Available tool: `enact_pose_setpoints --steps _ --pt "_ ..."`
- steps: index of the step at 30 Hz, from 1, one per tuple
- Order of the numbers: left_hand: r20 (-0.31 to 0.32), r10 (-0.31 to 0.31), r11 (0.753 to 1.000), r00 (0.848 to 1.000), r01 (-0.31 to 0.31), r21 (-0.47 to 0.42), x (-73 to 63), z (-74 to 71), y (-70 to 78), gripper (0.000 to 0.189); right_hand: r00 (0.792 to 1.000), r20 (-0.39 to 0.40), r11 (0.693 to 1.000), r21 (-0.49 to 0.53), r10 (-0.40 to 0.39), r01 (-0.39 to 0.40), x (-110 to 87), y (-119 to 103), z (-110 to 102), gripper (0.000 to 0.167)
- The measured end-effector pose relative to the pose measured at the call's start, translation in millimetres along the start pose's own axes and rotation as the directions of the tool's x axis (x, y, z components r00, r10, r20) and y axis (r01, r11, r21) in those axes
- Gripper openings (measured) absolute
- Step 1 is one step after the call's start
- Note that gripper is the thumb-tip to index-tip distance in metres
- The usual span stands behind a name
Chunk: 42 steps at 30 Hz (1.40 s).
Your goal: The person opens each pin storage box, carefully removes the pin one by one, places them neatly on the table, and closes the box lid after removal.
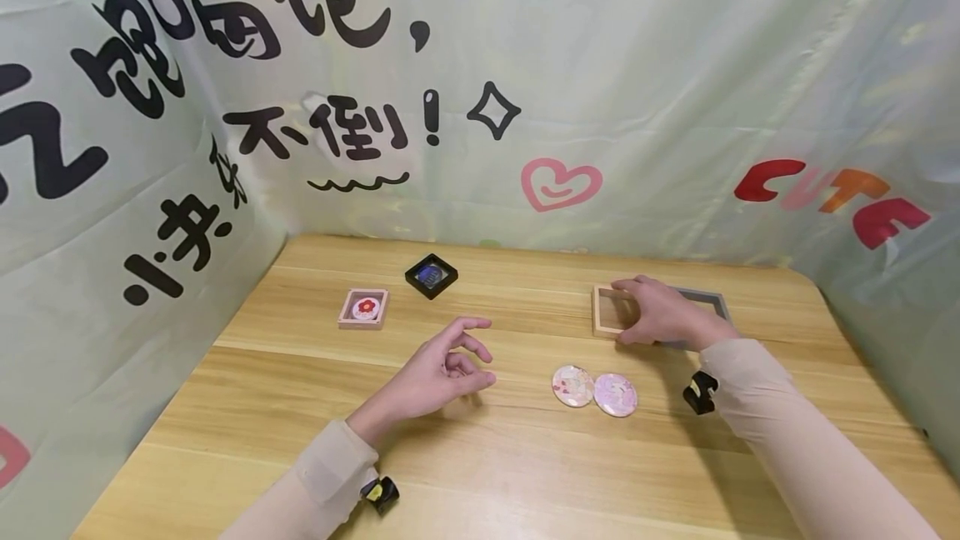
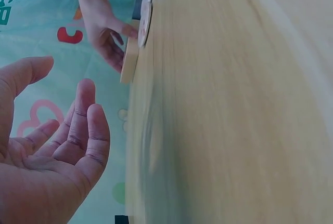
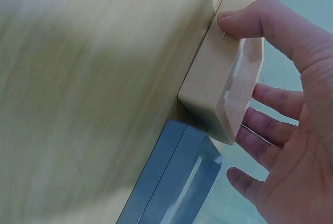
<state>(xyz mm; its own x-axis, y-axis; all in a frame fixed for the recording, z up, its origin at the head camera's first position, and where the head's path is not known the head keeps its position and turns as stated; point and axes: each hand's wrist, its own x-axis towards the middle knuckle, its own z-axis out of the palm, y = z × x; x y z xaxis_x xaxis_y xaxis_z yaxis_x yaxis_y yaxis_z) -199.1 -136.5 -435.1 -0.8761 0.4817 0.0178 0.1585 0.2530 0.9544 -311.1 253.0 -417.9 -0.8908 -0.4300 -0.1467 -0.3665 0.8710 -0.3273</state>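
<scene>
My right hand (image 1: pixel 663 313) holds a light wooden box frame (image 3: pixel 205 78) at the right of the table, thumb on its near side and fingers at the far side. A grey box frame (image 3: pixel 166 174) stands beside it, partly hidden under the hand in the head view. Over the middle of the table hovers my left hand (image 1: pixel 427 375), fingers loosely bent, with nothing in it. Between the hands, nearer the front, lie two round badges, one cream and pink (image 1: pixel 573 386), the other lilac (image 1: pixel 616 395), edges touching.
At the back left sits a small pink box frame (image 1: pixel 346 312) with a red-flower badge inside. Behind it to the right is a black box frame (image 1: pixel 431 276) around a dark blue round piece. A printed curtain (image 1: pixel 645 90) hangs along the table's back and sides.
</scene>
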Motion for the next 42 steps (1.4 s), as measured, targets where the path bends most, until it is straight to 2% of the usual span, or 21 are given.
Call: enact_pose_setpoints --steps 7,26,31,42 --pt "0.003 -0.003 1.000 1.000 0.003 0.000 -0.8 1.5 -0.9 0.072 0.999 0.049 1.000 0.021 0.005 -0.006 -1.7 2.4 -5.5 0.098" --pt "0.006 0.021 1.000 1.000 -0.021 0.017 1.5 1.4 -3.6 0.072 0.997 0.078 1.000 0.015 0.004 -0.005 -4.3 5.1 -8.1 0.099" --pt "-0.004 -0.008 1.000 1.000 0.008 0.026 -0.7 0.8 -3.7 0.071 0.996 0.086 0.999 0.043 0.000 -0.004 -5.4 2.4 -6.2 0.100" --pt "-0.013 -0.006 0.993 1.000 0.007 0.118 1.0 -0.5 -7.6 0.070 0.996 0.091 0.998 0.064 0.000 -0.006 -6.6 3.4 -7.4 0.104"
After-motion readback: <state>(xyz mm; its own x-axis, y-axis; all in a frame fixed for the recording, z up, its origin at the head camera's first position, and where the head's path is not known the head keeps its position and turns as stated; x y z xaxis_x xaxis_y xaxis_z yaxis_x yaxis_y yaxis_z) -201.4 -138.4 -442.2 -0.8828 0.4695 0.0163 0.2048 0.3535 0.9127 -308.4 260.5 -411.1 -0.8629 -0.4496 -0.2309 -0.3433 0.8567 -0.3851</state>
